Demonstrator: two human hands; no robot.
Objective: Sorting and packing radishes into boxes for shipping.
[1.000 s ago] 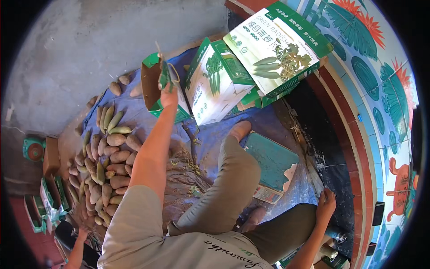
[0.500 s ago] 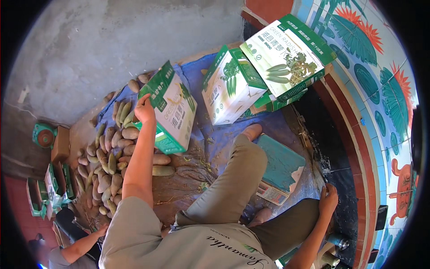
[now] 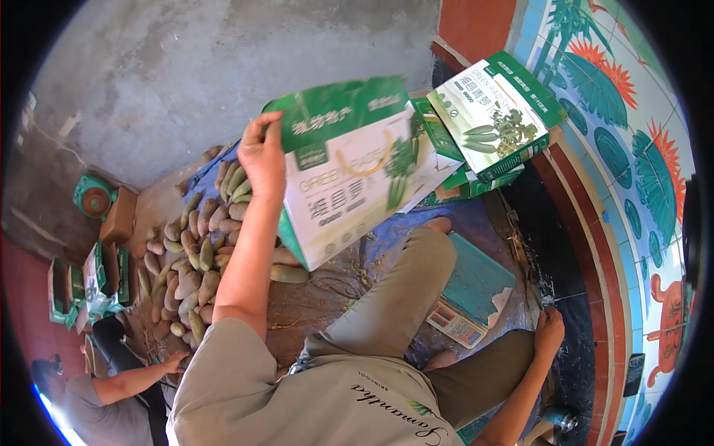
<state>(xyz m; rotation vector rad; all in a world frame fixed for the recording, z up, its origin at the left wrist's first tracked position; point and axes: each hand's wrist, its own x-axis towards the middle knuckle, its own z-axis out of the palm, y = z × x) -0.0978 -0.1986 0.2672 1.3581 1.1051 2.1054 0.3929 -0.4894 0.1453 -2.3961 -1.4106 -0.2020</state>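
My left hand (image 3: pixel 264 152) is closed on the upper left edge of a green and white carton (image 3: pixel 346 167). The carton hangs tilted in the air, with radish pictures and a small yellow handle on its face. Below and left of it lies a heap of green radishes (image 3: pixel 190 253), partly hidden by my forearm. By my right knee rests my right hand (image 3: pixel 549 331), its fingers curled; whether anything is in them is hidden. Beyond the held carton, another green and white carton (image 3: pixel 494 111) lies on top of more cartons, one largely covered by the held one.
A teal scale (image 3: pixel 476 279) with a worn top stands between my legs on a blue sheet (image 3: pixel 390 241). At the left are open cartons (image 3: pixel 100 279), a small green fan-like device (image 3: pixel 94 197) and another person (image 3: pixel 111 390). A tiled wall (image 3: pixel 617 149) curves along the right.
My left hand has lifted the carton and moved it right, turning its printed face toward me. It now overlaps the cartons behind. My right hand stays by the knee.
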